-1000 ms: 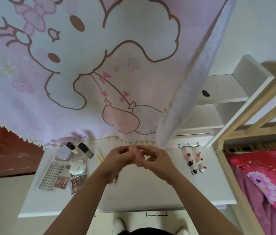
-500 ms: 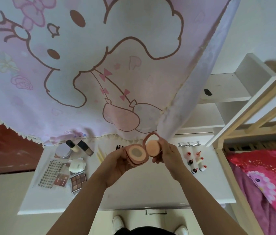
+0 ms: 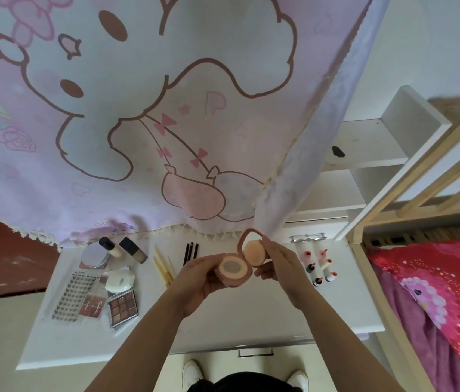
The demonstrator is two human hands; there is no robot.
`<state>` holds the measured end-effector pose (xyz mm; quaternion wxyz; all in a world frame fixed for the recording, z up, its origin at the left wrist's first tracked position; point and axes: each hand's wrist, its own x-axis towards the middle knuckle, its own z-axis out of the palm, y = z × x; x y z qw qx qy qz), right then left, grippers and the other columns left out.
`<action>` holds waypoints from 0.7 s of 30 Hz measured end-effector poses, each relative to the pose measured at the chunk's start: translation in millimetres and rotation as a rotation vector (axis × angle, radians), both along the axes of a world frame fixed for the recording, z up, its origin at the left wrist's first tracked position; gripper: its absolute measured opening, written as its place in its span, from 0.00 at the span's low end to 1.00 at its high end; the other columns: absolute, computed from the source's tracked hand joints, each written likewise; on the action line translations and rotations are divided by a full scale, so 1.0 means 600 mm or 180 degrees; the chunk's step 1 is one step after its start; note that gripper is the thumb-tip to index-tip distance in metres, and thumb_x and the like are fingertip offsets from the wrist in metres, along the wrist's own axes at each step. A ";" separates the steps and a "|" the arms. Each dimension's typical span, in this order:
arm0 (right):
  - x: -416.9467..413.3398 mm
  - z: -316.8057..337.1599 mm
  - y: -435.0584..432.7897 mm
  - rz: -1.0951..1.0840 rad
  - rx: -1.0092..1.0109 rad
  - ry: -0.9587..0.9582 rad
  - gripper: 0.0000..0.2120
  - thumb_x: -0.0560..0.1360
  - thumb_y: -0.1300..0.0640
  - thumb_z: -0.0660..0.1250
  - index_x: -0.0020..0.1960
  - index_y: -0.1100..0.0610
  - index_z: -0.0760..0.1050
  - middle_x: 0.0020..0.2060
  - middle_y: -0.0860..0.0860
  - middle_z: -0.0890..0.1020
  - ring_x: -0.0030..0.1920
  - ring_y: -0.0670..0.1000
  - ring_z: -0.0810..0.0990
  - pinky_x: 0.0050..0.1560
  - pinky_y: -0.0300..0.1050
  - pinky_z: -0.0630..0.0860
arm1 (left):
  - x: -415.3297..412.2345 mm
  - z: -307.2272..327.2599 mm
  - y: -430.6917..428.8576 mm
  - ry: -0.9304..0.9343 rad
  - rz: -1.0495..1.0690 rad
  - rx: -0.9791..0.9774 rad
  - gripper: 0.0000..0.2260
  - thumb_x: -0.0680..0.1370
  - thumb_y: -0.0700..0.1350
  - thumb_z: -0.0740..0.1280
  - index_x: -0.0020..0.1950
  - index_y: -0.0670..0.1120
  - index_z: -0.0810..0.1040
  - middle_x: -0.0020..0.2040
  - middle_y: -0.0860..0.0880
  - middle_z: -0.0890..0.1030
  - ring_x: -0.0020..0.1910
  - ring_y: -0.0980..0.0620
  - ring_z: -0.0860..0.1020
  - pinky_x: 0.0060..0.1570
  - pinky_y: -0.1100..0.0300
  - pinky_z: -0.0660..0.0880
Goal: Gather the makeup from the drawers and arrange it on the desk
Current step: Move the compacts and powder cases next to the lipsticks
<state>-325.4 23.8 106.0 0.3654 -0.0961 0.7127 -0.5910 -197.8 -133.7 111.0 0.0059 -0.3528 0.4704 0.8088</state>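
A round pink compact is held open above the white desk. My left hand grips its base from below. My right hand pinches the raised lid, where a peach puff sits. On the desk's left lie an eyeshadow palette, a lash tray, a small pink palette, a white compact, a powder jar and two foundation bottles. Yellow sticks and black brushes lie behind my left hand. Several small lip tubes stand at the right.
A pink cartoon curtain hangs over the desk's back edge. White shelves and a wooden bed frame with red bedding stand to the right. A drawer handle shows under the desk front. A hair clip lies by the tubes.
The hands were clasped together over the desk one second ago. The compact has since been opened, and its lid is now tipped up further with the hands slightly apart.
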 end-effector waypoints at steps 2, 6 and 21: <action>-0.006 -0.006 0.006 0.0092 0.0045 0.0172 0.11 0.81 0.48 0.64 0.54 0.53 0.80 0.41 0.52 0.86 0.38 0.52 0.84 0.45 0.47 0.81 | -0.004 -0.004 0.003 -0.0040 -0.0018 -0.0008 0.13 0.83 0.41 0.59 0.59 0.37 0.82 0.56 0.38 0.83 0.57 0.40 0.81 0.54 0.50 0.80; -0.015 -0.023 0.010 0.0094 0.0377 0.0593 0.06 0.79 0.51 0.68 0.51 0.53 0.81 0.36 0.51 0.86 0.35 0.49 0.83 0.40 0.43 0.80 | -0.005 -0.013 0.007 -0.0050 -0.0141 0.0027 0.13 0.83 0.41 0.60 0.59 0.38 0.81 0.55 0.38 0.83 0.56 0.40 0.82 0.56 0.48 0.79; 0.004 -0.108 0.095 -0.0530 0.0566 -0.0727 0.11 0.79 0.53 0.66 0.60 0.55 0.79 0.50 0.54 0.85 0.45 0.52 0.85 0.50 0.47 0.81 | -0.040 -0.122 0.079 -0.0405 -0.0059 0.0557 0.11 0.79 0.33 0.63 0.60 0.36 0.80 0.55 0.36 0.83 0.50 0.42 0.82 0.53 0.51 0.80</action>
